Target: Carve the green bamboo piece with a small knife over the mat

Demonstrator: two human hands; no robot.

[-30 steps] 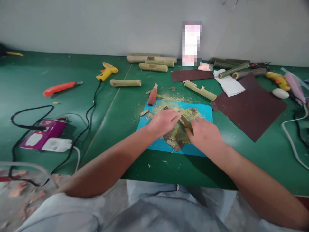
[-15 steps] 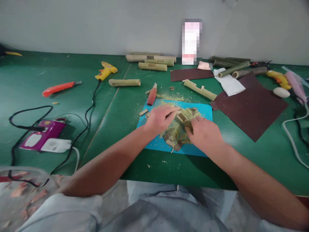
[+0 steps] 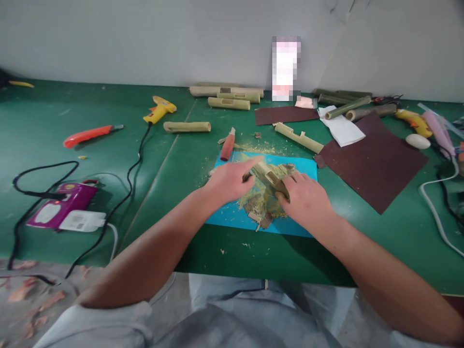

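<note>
A short bamboo tube (image 3: 268, 173) with a rectangular opening cut in its side lies slanted above the blue sheet (image 3: 228, 220). My right hand (image 3: 308, 203) is closed around its near end. At its far end is my left hand (image 3: 230, 181), index finger stretched along the tube and the other fingers curled in. Something dark shows by the left thumb, too small to make out. Under the tube, shavings and bamboo chips (image 3: 259, 205) cover the sheet. A red-handled blade tool (image 3: 227, 147) lies just beyond my left hand.
Brown sheets (image 3: 377, 164) and a notched bamboo tube (image 3: 300, 138) lie at right. More bamboo tubes (image 3: 228, 103) line the back. A yellow glue gun (image 3: 159, 110), an orange-handled cutter (image 3: 89, 136) and a purple power strip (image 3: 63, 205) with cords are at left.
My left hand has slid left and toward me along the tube, its index finger now straighter. More of the tube's side opening shows. My right hand keeps its hold.
</note>
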